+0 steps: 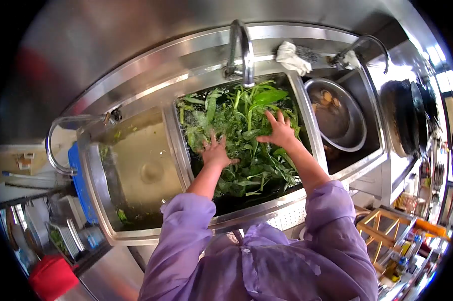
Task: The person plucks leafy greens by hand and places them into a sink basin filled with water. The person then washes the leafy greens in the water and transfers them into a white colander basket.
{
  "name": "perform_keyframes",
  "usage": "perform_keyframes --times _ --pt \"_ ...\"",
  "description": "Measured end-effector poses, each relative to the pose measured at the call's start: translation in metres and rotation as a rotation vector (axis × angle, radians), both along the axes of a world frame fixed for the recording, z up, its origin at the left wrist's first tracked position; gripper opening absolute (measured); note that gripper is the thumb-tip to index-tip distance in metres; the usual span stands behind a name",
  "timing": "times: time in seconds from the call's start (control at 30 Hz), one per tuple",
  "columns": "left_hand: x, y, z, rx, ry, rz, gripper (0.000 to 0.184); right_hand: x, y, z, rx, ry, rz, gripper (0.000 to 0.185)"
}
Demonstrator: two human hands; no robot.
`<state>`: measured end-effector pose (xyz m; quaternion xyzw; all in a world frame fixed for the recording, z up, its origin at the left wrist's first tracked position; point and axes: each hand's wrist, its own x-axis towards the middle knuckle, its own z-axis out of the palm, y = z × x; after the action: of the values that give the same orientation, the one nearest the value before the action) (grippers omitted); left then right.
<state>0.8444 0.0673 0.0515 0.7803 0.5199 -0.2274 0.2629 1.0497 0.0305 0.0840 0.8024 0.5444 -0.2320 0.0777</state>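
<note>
Leafy green vegetables point(251, 160) float in water and fill the middle basin of a steel sink point(178, 150). My left hand point(216, 152) lies on the greens at the basin's left side, fingers spread, beside splashing water. On the right side of the same basin, my right hand point(280, 131) rests over the leaves with its fingers apart. Neither hand grips anything that shows. A curved steel faucet point(247, 55) stands behind the basin, its spout over the greens.
The left basin point(146, 165) holds cloudy water with leaf bits. In the right basin sits a metal bowl point(337, 114) with round brownish pieces. White cloth point(291, 58) lies on the back ledge. A blue tub point(81, 183) stands left, a wooden stool point(379, 228) lower right.
</note>
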Motion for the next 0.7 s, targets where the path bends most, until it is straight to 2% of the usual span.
perform_keyframes --times 0.07,0.13,0.17,0.23,0.3,0.33,0.37,0.4,0.47,0.53,0.57,0.6,0.67,0.7 --pt "-0.003 0.006 -0.05 -0.146 0.093 0.019 0.114 -0.01 -0.005 -0.009 -0.108 0.015 0.061 0.09" --pt "-0.001 0.002 -0.079 -0.103 0.245 -0.037 0.097 -0.025 -0.016 -0.031 -0.221 0.033 0.131 0.087" --pt "-0.008 0.002 -0.093 -0.116 0.258 -0.011 0.097 -0.029 -0.022 -0.059 -0.288 -0.001 0.139 0.082" --pt "-0.016 0.002 -0.13 0.082 0.087 0.149 0.078 -0.03 -0.025 -0.115 -0.358 -0.035 0.152 0.077" --pt "-0.02 0.004 -0.161 0.292 -0.091 0.285 0.064 -0.028 -0.024 -0.159 -0.416 -0.316 0.43 0.068" --pt "-0.017 0.008 -0.145 0.061 -0.299 0.605 0.054 -0.025 -0.023 -0.167 -0.424 -0.373 0.483 0.066" --pt "-0.015 0.013 -0.129 -0.137 -0.577 1.042 0.045 -0.02 -0.02 -0.174 -0.412 -0.371 0.489 0.064" --pt "-0.012 0.018 -0.111 -0.231 -0.743 1.43 0.036 -0.016 -0.016 -0.174 -0.392 -0.304 0.412 0.062" --pt "-0.025 0.025 -0.1 0.358 -0.15 0.207 0.024 -0.008 -0.01 -0.166 -0.319 -0.098 0.177 0.058" --pt "-0.022 0.033 -0.055 0.267 -0.249 0.407 0.021 0.0 -0.004 -0.143 -0.198 0.085 -0.005 0.055" --pt "-0.024 0.039 -0.048 0.143 -0.212 0.385 0.026 0.002 -0.006 -0.122 -0.119 0.166 -0.048 0.053" --pt "-0.026 0.034 -0.04 0.23 -0.326 0.408 0.027 0.002 -0.008 -0.093 -0.048 0.214 -0.058 0.053" --pt "-0.03 0.032 -0.017 0.206 -0.471 0.358 0.021 0.002 -0.014 -0.04 0.153 0.364 -0.072 0.052" --pt "-0.029 0.03 0.004 0.21 -0.575 0.343 0.017 0.003 -0.016 -0.031 0.215 0.351 -0.037 0.048"
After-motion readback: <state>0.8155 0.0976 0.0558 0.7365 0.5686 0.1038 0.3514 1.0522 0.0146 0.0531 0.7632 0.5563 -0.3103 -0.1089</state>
